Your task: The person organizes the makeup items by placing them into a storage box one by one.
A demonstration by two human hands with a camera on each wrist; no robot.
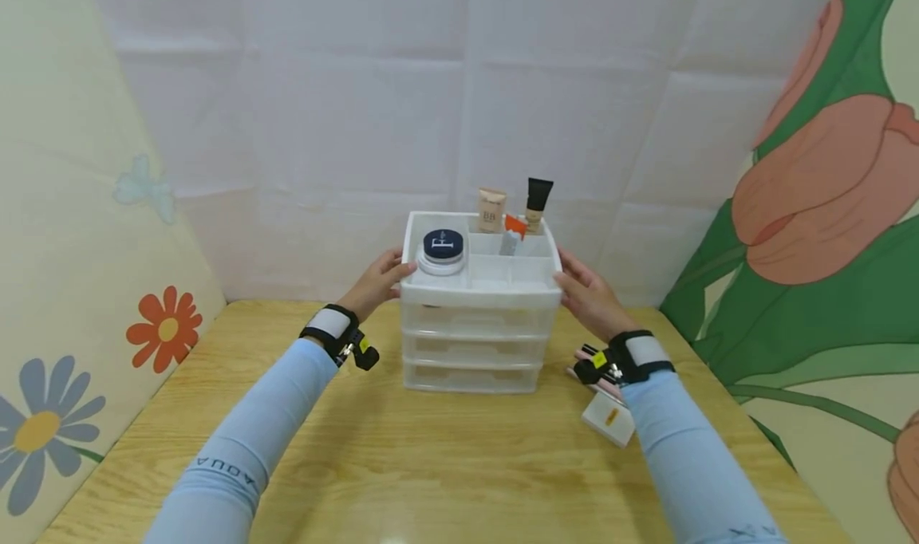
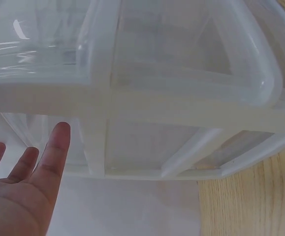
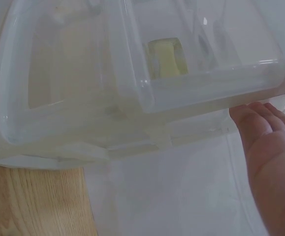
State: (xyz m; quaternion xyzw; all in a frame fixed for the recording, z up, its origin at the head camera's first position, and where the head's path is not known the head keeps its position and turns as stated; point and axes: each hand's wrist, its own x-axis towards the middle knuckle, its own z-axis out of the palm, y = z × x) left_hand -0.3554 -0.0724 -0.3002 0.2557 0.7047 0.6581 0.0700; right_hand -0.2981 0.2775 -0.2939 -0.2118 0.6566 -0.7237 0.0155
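Observation:
A clear plastic organiser (image 1: 477, 344) with three drawers and a divided top tray stands on the wooden table (image 1: 431, 464). In its tray sit a navy-lidded jar (image 1: 442, 250), a beige tube (image 1: 491, 209), a black-capped bottle (image 1: 537, 203) and a small orange-capped item (image 1: 513, 233). My left hand (image 1: 379, 281) lies flat against the organiser's left side (image 2: 132, 113), fingers (image 2: 53, 152) straight. My right hand (image 1: 585, 293) lies flat at the organiser's right side (image 3: 132, 108), fingers (image 3: 253, 125) extended.
A small white box (image 1: 609, 418) lies on the table under my right forearm. White sheeting hangs behind the organiser, and flowered panels close in on the left and right. Bare wood stretches in front of the organiser.

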